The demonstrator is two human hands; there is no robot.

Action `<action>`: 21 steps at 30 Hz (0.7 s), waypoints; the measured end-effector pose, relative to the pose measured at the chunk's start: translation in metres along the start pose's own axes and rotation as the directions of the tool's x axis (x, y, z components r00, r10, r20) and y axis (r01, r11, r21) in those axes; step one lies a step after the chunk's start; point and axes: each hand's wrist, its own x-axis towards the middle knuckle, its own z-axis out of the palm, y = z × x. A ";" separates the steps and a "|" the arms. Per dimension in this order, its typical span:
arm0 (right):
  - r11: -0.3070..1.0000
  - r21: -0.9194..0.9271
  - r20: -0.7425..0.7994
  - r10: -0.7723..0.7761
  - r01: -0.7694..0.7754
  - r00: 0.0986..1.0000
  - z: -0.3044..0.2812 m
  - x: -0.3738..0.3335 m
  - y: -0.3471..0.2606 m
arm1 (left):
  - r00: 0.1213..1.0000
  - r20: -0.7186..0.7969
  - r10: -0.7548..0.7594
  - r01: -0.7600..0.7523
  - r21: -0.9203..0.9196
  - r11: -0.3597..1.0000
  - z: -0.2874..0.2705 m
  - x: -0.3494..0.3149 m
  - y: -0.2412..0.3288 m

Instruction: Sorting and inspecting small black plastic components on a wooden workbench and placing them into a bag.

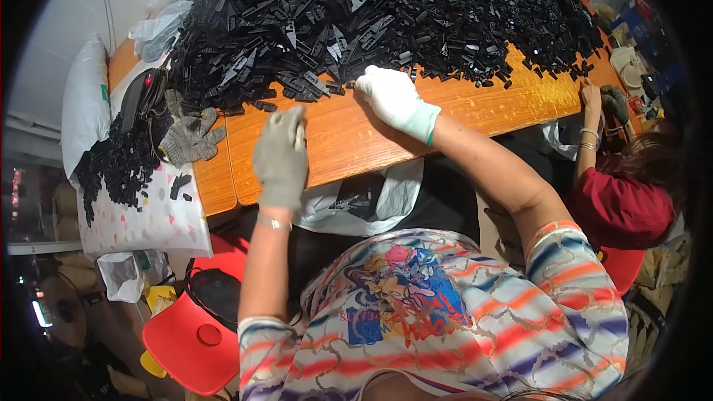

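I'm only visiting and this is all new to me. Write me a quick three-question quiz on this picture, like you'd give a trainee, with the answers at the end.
1. Multiple choice: what colour is the glove on the right hand?
A) Solid red
B) Mostly white, with a pale green cuff
C) Solid black

2. True or false: a spare grey glove lies to the left of the left hand.

3. Fill in the gap: seen from the camera wearer's seat, the wide heap of black pieces covers mostly the ____ side of the wooden table.

Key: 1. B. 2. True. 3. Far.
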 end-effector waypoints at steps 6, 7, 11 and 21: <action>0.995 0.095 0.083 0.011 -0.019 0.997 0.000 -0.005 -0.003 | 0.991 0.137 0.007 -0.040 0.236 0.971 0.025 0.055 -0.025; 0.995 0.095 0.083 0.014 -0.022 0.996 -0.004 -0.006 -0.005 | 0.989 0.145 0.026 -0.061 0.242 0.968 0.026 0.057 -0.027; 0.993 0.120 0.174 -0.003 -0.019 0.985 -0.017 -0.015 -0.010 | 0.987 0.093 0.133 -0.153 0.262 0.953 0.028 0.061 -0.028; 0.916 0.337 0.277 0.124 -0.217 0.953 -0.016 -0.021 -0.015 | 0.982 0.152 0.110 -0.141 0.216 0.966 0.019 0.050 -0.035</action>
